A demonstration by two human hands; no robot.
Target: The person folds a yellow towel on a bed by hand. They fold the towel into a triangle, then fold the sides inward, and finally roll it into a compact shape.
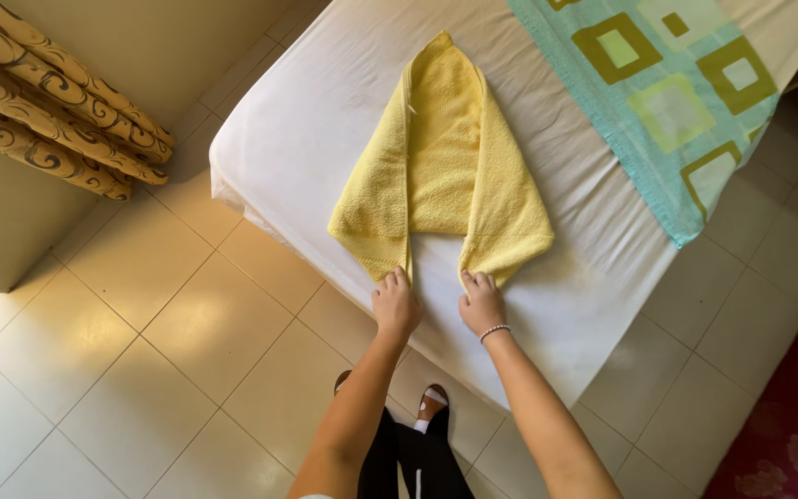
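Observation:
A yellow towel (445, 157) lies on the white bed sheet (325, 111), folded into a pointed shape with its tip toward the far side and two flaps hanging toward me. My left hand (394, 303) rests its fingertips on the near corner of the left flap. My right hand (481, 302), with a beaded bracelet at the wrist, presses on the near corner of the right flap. Both hands lie at the bed's near edge, fingers curled down onto the cloth.
A turquoise runner with green squares (667, 92) crosses the bed at the right. Patterned gold curtains (39, 92) hang at the upper left. Beige floor tiles (140, 351) surround the bed. A dark red rug (787, 425) lies at the lower right. My sandalled feet (417, 407) stand below the bed's corner.

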